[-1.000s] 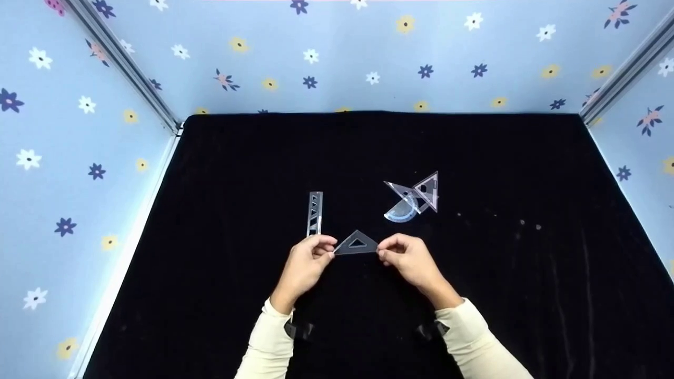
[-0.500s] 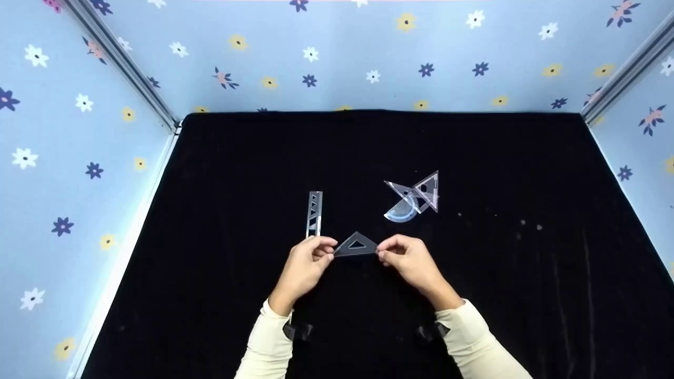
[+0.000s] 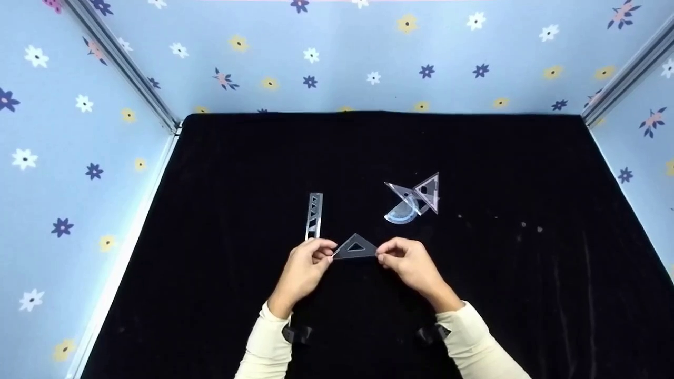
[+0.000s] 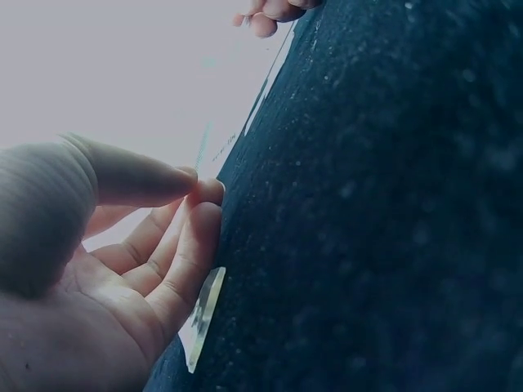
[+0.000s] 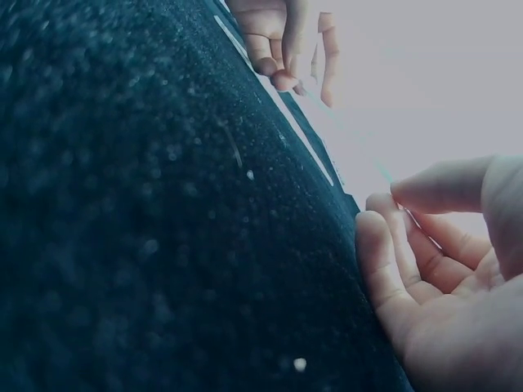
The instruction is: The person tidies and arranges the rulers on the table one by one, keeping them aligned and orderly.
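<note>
fingers (image 3: 323, 242) pinching set square (image 3: 356, 254), ruler (image 3: 318, 213) nearby

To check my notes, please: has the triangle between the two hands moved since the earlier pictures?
Yes, slightly: judged against the resting protractor, the held triangle has shifted a little towards the person.

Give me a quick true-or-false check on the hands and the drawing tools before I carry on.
1. The left hand and right hand pinch the same set square. True.
2. That set square is opaque red. False: it is see-through.
3. The ruler lies beyond the left hand. True.
4. In the head view, the protractor overlaps another set square. True.
5. In that view, the protractor is left of the ruler. False: it is to the right.
</note>
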{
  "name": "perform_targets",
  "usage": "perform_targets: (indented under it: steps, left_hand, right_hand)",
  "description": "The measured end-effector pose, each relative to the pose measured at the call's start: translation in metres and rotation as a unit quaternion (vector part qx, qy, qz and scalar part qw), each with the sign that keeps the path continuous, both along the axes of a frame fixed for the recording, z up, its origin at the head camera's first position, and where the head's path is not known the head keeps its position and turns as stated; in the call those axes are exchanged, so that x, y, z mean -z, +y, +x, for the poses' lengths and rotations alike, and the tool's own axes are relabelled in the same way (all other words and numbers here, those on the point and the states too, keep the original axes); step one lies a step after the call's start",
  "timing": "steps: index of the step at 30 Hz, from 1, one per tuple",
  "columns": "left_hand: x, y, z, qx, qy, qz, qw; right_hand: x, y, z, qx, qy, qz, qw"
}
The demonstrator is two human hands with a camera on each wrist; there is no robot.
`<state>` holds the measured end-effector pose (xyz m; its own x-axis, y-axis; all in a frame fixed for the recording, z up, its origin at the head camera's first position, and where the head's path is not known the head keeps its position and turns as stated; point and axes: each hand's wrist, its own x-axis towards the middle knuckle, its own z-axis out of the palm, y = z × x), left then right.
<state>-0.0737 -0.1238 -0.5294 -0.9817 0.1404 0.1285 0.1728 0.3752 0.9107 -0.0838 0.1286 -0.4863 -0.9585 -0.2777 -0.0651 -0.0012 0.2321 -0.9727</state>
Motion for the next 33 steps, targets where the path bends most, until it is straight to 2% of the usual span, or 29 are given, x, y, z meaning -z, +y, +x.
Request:
perform_targets:
  steps: [9,17,26,30,33]
  left_hand:
    - [0.0014,-0.002,0.002,0.0,0.001,0.003,1.0]
    - [0.001,-0.0023,0.0016,-0.005,0.018,-0.004,0.9998]
    - [-0.0012,-0.0043,0.0033,-0.003,0.017,-0.006,0.9998]
    - [-0.0028,-0.0065,0.004,-0.003,0.016,-0.009,0.9998]
    - [-0.0033,-0.0082,0.004,-0.004,0.014,-0.013,0.9998]
  right_hand:
    - [0.0006,0.0001,0.0015,-0.01,0.006,0.011,0.9999]
    - [0.0017,0.0004,0.0013,-0.022,0.011,0.01,0.9997]
    - [0.0035,-0.0012,0.0024,-0.026,0.02,-0.008,0.9994]
    - [0.0021,-0.0024,0.003,-0.025,0.019,0.007,0.9995]
    - [0.007,-0.0023,0.0022,-0.027,0.024,0.023,0.9991]
